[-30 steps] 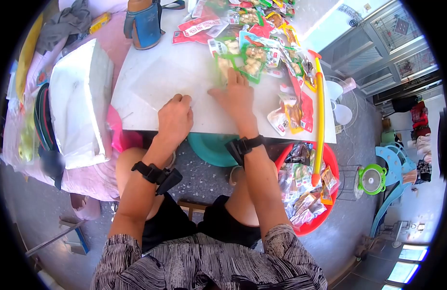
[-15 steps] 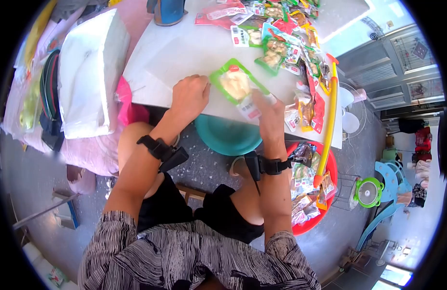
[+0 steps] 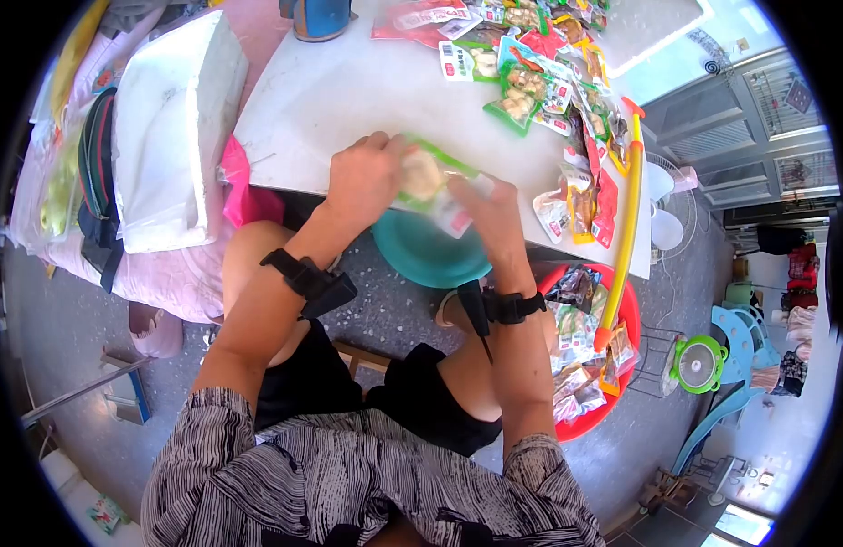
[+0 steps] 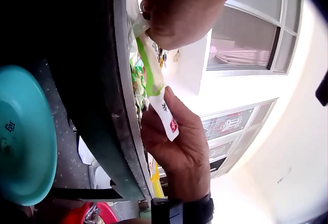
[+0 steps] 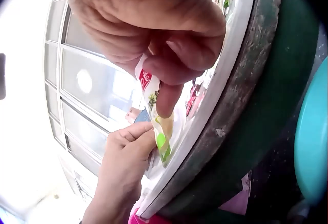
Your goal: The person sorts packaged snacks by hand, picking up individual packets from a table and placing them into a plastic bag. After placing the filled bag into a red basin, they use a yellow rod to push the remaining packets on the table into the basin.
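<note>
Between the two hands, over the table's near edge, hangs a green and white food packet (image 3: 424,179) with pale contents, slightly blurred. My right hand (image 3: 496,219) pinches its right end; the right wrist view shows the thumb and curled fingers (image 5: 177,67) on the packet (image 5: 163,126). My left hand (image 3: 362,175) is at the packet's left end with fingers curled; in the left wrist view that end of the packet (image 4: 149,67) goes in under the left hand (image 4: 179,13), and clear film shows beside it.
Many colourful packets (image 3: 522,87) lie across the far and right parts of the white table (image 3: 303,109). A yellow tube (image 3: 629,219) runs along its right edge. Below are a teal basin (image 3: 426,255) and a red basin (image 3: 581,424) of packets. A foam box (image 3: 170,137) stands left.
My right hand has drawn a packet from the pile toward my body and brought it to my left hand. The view has shifted, and the packet now meets the left hand's fingers.
</note>
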Available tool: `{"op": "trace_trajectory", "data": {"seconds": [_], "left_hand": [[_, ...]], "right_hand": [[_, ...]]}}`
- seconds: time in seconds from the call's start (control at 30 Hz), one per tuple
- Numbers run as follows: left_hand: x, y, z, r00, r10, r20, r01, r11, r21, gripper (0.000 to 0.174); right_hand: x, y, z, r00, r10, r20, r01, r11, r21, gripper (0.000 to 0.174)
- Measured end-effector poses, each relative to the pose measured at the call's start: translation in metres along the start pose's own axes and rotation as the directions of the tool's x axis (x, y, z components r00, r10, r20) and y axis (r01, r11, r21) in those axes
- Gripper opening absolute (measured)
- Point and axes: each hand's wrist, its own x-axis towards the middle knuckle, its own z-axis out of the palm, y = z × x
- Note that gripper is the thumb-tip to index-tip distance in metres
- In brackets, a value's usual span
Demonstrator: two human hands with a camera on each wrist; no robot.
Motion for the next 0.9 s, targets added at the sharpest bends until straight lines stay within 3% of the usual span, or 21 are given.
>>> {"op": "trace_trajectory", "data": {"seconds": [0.03, 0.13, 0.23, 0.33, 0.43, 0.53, 0.73, 0.83, 0.9], "left_hand": [[0.0, 0.0, 0.0, 1.0, 0.014, -0.002, -0.014, 1.0, 0.018, 0.025], [0.001, 0.001, -0.006, 0.999, 0.045, -0.021, -0.046, 0.998, -0.036, 0.012], [-0.003, 0.004, -0.003, 0.984, 0.17, -0.052, -0.176, 0.974, -0.141, 0.015], [-0.009, 0.015, -0.007, 0.989, 0.141, 0.042, -0.135, 0.982, -0.135, 0.025], [-0.007, 0.012, -0.005, 0.993, 0.118, 0.021, -0.115, 0.988, -0.101, 0.025], [-0.004, 0.007, -0.005, 0.997, 0.083, 0.005, -0.082, 0.993, -0.085, 0.023], [-0.006, 0.003, -0.005, 0.996, 0.083, 0.03, -0.08, 0.994, -0.077, 0.022], [-0.006, 0.003, -0.007, 0.994, 0.101, 0.042, -0.097, 0.991, -0.093, 0.023], [-0.006, 0.002, -0.004, 0.993, 0.116, 0.02, -0.114, 0.99, -0.082, 0.023]], "right_hand": [[0.002, 0.0, 0.002, 1.0, 0.004, 0.007, -0.004, 1.0, 0.006, 0.019], [0.005, -0.006, 0.011, 1.0, 0.0, -0.019, 0.001, 0.999, 0.045, 0.02], [0.011, -0.008, 0.015, 0.996, 0.071, -0.045, -0.068, 0.996, 0.064, 0.023], [0.011, -0.027, 0.015, 0.991, 0.128, 0.021, -0.127, 0.991, -0.051, 0.025], [0.01, -0.011, 0.022, 0.992, 0.057, -0.115, -0.032, 0.978, 0.206, 0.027], [0.009, -0.001, 0.021, 0.945, -0.051, -0.324, 0.092, 0.989, 0.114, 0.026], [-0.002, 0.002, 0.012, 1.0, -0.029, -0.007, 0.026, 0.958, -0.286, 0.025], [0.001, -0.005, 0.017, 0.994, 0.072, 0.083, -0.051, 0.972, -0.231, 0.027], [0.006, -0.004, 0.025, 0.991, -0.077, 0.108, 0.095, 0.981, -0.169, 0.029]]}}
